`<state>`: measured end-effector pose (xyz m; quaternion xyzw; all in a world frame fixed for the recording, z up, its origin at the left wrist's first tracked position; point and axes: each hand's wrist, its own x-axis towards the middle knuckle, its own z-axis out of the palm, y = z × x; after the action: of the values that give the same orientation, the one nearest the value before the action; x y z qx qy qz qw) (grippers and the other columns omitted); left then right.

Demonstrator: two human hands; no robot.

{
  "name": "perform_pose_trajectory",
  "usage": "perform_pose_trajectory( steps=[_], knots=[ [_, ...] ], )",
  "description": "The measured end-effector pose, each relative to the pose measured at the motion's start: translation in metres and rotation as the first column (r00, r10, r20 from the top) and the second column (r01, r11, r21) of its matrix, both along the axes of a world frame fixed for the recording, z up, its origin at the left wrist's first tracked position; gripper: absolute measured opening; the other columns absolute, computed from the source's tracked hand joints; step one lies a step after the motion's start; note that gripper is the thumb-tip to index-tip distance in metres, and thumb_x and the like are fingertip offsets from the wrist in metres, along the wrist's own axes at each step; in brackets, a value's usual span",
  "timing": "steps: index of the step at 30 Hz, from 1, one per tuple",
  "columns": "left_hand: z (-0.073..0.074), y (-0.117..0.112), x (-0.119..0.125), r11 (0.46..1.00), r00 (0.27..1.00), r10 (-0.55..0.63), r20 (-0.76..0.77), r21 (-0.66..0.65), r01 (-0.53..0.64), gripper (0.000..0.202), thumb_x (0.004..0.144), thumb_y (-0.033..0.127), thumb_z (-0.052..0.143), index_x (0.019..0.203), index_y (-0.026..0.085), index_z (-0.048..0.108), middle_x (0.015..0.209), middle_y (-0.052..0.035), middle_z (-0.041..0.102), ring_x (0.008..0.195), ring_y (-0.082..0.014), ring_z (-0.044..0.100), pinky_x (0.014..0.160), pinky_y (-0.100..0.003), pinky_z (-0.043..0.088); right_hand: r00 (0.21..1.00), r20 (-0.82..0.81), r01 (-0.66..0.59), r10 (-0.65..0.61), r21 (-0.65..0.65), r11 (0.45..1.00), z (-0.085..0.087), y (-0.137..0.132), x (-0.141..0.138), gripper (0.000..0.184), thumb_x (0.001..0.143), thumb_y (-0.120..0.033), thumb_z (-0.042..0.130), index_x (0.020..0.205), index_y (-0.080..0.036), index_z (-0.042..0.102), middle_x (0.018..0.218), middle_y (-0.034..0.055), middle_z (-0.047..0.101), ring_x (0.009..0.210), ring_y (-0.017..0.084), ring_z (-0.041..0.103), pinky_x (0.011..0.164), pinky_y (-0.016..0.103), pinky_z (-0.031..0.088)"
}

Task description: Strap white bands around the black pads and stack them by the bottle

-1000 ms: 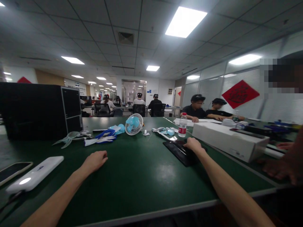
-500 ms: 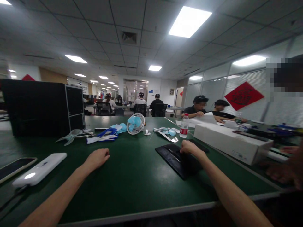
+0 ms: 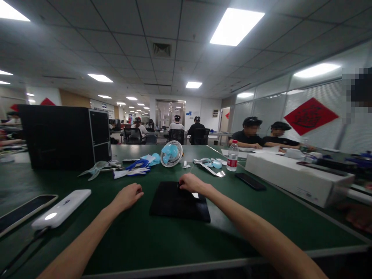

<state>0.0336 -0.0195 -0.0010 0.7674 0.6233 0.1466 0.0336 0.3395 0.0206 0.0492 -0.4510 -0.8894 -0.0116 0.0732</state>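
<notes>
The green table point(image 3: 162, 240) now has the black pad point(image 3: 180, 203) straight ahead of the person, no longer off to the right by the white box point(image 3: 296, 178). The right hand point(image 3: 192, 183), fingers curled over the pad's far edge and gripping it, has dragged it within reach of both hands. The left hand point(image 3: 128, 195) rests just beside the pad, loosely curled and holding nothing; bare table runs to the near edge, with the phone point(image 3: 250, 181) well to the right.

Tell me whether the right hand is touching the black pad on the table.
Touching. The head view shows the right hand resting on the far edge of the black pad, with no gap between them.
</notes>
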Motion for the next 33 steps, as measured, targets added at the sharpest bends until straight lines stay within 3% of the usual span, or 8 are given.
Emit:
perform_pose_trajectory(
  steps=[4,9,14,22,26,28,30,33],
  knots=[
    [-0.002,0.000,0.002,0.995,0.993,-0.096,0.073,0.020,0.095,0.047,0.082,0.052,0.047,0.113,0.020,0.061,0.119,-0.0086,0.059,0.110,-0.0231,0.053,0.092,-0.033,0.042,0.998,-0.026,-0.059,0.059,-0.012,0.998,-0.009,0.001,-0.029,0.023,0.079,-0.028,0.063,0.097,-0.018,0.071,0.092,0.0055,0.071,0.083,0.018,0.065,0.068,0.021,0.045],
    [-0.007,0.002,0.007,0.990,0.983,-0.140,0.123,-0.010,0.142,0.065,0.077,0.059,0.052,0.128,0.018,0.052,0.140,-0.0094,0.045,0.129,-0.0266,0.039,0.106,-0.037,0.030,0.991,-0.072,-0.111,0.111,0.007,0.994,-0.025,0.006,-0.043,0.023,0.080,-0.026,0.061,0.099,-0.018,0.070,0.097,0.0062,0.071,0.087,0.018,0.064,0.073,0.023,0.045],
    [-0.008,0.004,0.014,0.986,0.975,-0.128,0.181,-0.084,0.145,0.073,0.073,0.061,0.056,0.132,0.021,0.047,0.143,-0.0086,0.043,0.130,-0.0264,0.038,0.107,-0.036,0.029,0.990,-0.088,-0.108,0.112,0.049,0.993,-0.032,0.007,-0.044,0.025,0.082,-0.026,0.060,0.103,-0.018,0.070,0.100,0.0071,0.070,0.091,0.019,0.063,0.077,0.023,0.044],
    [-0.010,0.014,0.014,0.981,0.969,-0.151,0.195,-0.090,0.171,0.078,0.069,0.064,0.058,0.131,0.018,0.049,0.137,-0.0109,0.049,0.126,-0.0273,0.043,0.104,-0.035,0.033,0.981,-0.128,-0.139,0.149,0.078,0.987,-0.035,0.005,-0.045,0.024,0.082,-0.026,0.059,0.102,-0.018,0.070,0.100,0.0074,0.069,0.091,0.019,0.062,0.079,0.024,0.043],
    [-0.011,0.014,0.012,0.981,0.970,-0.156,0.187,-0.088,0.175,0.080,0.068,0.066,0.056,0.130,0.018,0.050,0.137,-0.0108,0.048,0.125,-0.0279,0.043,0.103,-0.035,0.034,0.973,-0.175,-0.138,0.152,0.089,0.986,-0.036,0.017,-0.040,0.032,0.086,-0.036,0.054,0.107,-0.017,0.068,0.101,0.0083,0.068,0.090,0.019,0.061,0.078,0.024,0.043],
    [-0.011,0.013,0.011,0.980,0.969,-0.159,0.192,-0.089,0.178,0.080,0.068,0.067,0.056,0.130,0.018,0.050,0.137,-0.0103,0.048,0.125,-0.0278,0.043,0.102,-0.035,0.035,0.981,-0.180,-0.048,0.069,0.120,0.992,-0.035,0.030,-0.026,0.036,0.087,-0.040,0.052,0.109,-0.015,0.066,0.102,0.0096,0.066,0.091,0.019,0.060,0.080,0.025,0.043],
    [-0.011,0.012,0.011,0.980,0.968,-0.152,0.202,-0.100,0.175,0.081,0.068,0.068,0.056,0.131,0.018,0.049,0.137,-0.0098,0.048,0.125,-0.0275,0.044,0.102,-0.035,0.036,0.983,-0.151,0.132,-0.107,0.162,0.978,-0.032,0.045,-0.002,0.036,0.086,-0.039,0.053,0.110,-0.014,0.064,0.107,0.0108,0.064,0.096,0.020,0.059,0.084,0.025,0.042],
    [-0.010,0.011,0.011,0.978,0.965,-0.146,0.217,-0.115,0.173,0.080,0.068,0.068,0.056,0.131,0.019,0.048,0.137,-0.0091,0.047,0.125,-0.0268,0.043,0.102,-0.034,0.036,0.899,-0.093,0.438,-0.428,0.206,0.875,-0.029,0.063,0.046,0.030,0.085,-0.032,0.055,0.108,-0.014,0.063,0.116,0.0138,0.058,0.107,0.023,0.054,0.088,0.027,0.040]
  ],
)
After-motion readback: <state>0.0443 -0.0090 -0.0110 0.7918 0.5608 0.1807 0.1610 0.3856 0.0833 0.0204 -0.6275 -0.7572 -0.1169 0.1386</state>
